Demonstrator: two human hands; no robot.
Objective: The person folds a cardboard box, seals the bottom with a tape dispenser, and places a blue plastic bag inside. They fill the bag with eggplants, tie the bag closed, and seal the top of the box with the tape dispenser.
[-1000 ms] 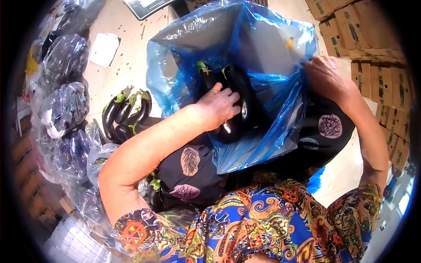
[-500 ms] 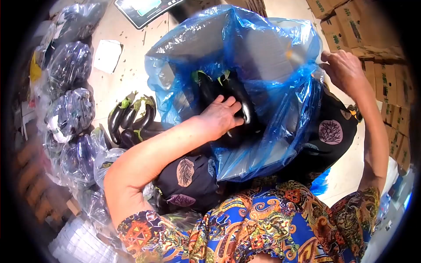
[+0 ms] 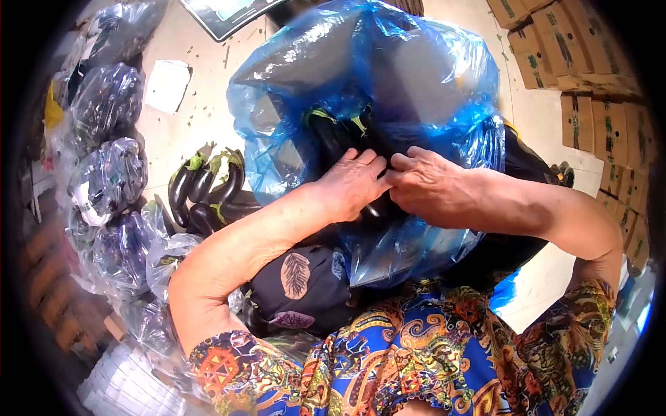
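Observation:
A box lined with a blue plastic bag stands between my knees, and dark purple eggplants lie in it with their green stems toward the far side. My left hand curls over these eggplants, its fingers closed on one whose lower end shows below the palm. Right beside it, my right hand is closed in a pinch, fingertips meeting those of the left. Whatever the right fingers hold is hidden. Left of the box, several loose eggplants lie on the floor.
Clear bags of eggplants line the left side. A white sheet of paper lies on the floor near a scale at the top. Stacked cardboard boxes stand at the right.
My right hand has come from the bag's right edge to meet my left hand over the eggplants. The bag's right side has folded inward. My left hand has barely moved.

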